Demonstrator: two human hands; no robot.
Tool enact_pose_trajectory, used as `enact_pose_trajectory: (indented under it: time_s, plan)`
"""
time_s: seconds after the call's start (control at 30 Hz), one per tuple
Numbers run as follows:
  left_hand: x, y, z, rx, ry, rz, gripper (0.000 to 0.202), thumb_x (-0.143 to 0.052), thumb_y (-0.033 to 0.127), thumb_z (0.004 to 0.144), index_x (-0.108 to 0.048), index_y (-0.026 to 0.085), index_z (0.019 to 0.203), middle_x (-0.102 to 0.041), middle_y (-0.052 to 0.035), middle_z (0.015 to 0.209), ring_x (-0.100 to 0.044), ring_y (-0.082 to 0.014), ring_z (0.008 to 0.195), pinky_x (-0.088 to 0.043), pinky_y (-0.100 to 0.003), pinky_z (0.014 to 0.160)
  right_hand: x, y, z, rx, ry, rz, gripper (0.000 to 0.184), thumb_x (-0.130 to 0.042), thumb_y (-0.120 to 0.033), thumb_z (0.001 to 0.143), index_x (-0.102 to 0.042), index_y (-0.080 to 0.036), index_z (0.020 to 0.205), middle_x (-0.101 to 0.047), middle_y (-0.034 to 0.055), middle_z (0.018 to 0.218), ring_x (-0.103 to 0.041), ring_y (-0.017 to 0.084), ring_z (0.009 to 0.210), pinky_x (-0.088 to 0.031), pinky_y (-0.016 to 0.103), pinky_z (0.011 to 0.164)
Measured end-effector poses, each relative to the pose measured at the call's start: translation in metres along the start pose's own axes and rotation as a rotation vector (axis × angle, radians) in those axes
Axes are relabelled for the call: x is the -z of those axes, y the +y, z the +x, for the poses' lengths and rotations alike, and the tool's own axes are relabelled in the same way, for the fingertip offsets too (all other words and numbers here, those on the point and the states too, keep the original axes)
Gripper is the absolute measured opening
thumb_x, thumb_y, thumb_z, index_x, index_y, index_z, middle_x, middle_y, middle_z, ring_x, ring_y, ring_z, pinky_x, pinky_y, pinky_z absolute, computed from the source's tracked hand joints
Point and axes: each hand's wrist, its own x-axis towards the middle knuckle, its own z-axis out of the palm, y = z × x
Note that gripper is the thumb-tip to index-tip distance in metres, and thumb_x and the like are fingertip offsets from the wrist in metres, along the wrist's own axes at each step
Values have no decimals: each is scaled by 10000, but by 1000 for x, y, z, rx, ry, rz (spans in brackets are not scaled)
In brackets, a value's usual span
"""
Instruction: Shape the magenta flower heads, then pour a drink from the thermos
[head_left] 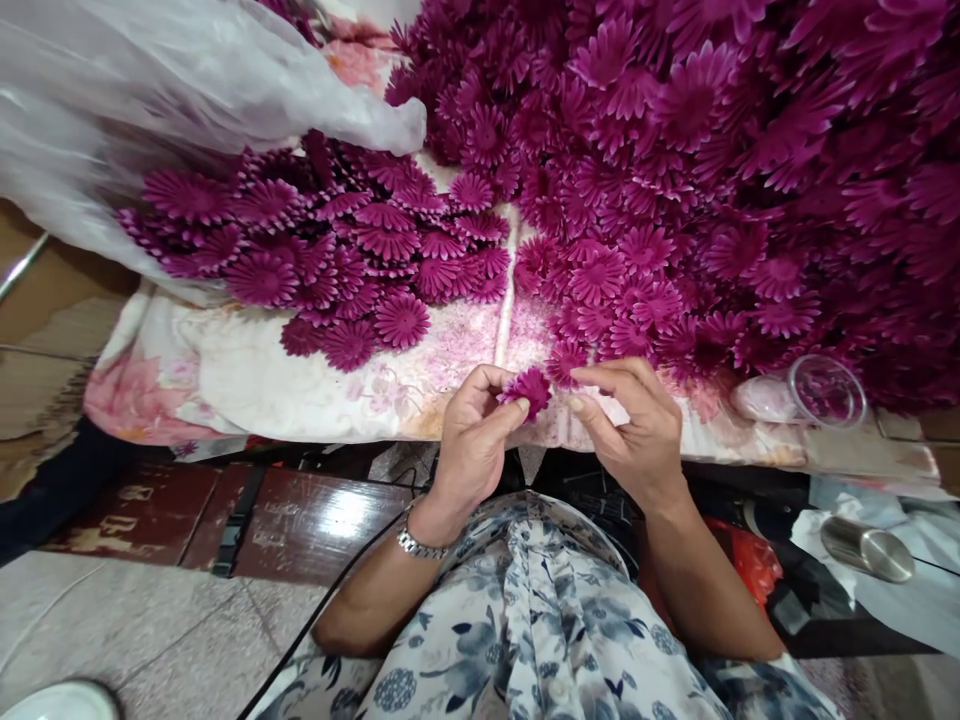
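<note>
Middle well lit; white glare on glossy brown wood (289,525), deep shadow under the counter (240,375). Wide-angle stretch at edges, flowers (892,220) far right soft, smeared.

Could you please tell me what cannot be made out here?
Head view: far side of the heaped purple many-petalled flowers, cut by the top edge.
Head view: part of one purple flower, covered by the left hand.
Head view: rest of the white round object, cut by the bottom edge.

Glossy plastic sheeting (187,90), matt cloth cover (225,370)
</note>
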Motion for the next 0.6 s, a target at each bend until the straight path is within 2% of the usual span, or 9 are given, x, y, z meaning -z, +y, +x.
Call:
enact_pose_trajectory:
  time_s: [0.1,0.2,0.43,0.6]
  plan:
    - [-3,0,-1,77,-26,-22,221,-750,187,583,-599,168,744,-589,37,630,-508,-73,536,-444,-194,540,-4,-5,4,49,-91,91,156,-606,-296,843,-650,-187,945,-625,54,820,-598,161,790,-518,306,699]
    - [-3,-2,-2,118,-56,-71,261,-788,223,573,-657,150,786,-653,3,664,-578,-94,572,-501,-220,583,-8,-4,5,99,-73,86,111,-603,-252,845,-657,-168,893,-613,49,766,-591,146,744,-519,286,664]
    - [3,-5,0,105,-10,-83,279,-843,225,529,-648,152,715,-674,3,643,-591,-99,535,-519,-228,549,-11,-3,0,12,-74,157,141,-570,-184,849,-685,-178,930,-634,46,787,-613,139,735,-525,290,661]
    - [4,-4,-1,136,-26,-72,244,-827,228,531,-629,147,649,-617,16,593,-551,-96,512,-484,-229,524,-12,-9,0,-1,-67,165,133,-552,-178,856,-680,-175,893,-631,41,755,-606,136,707,-514,284,639]
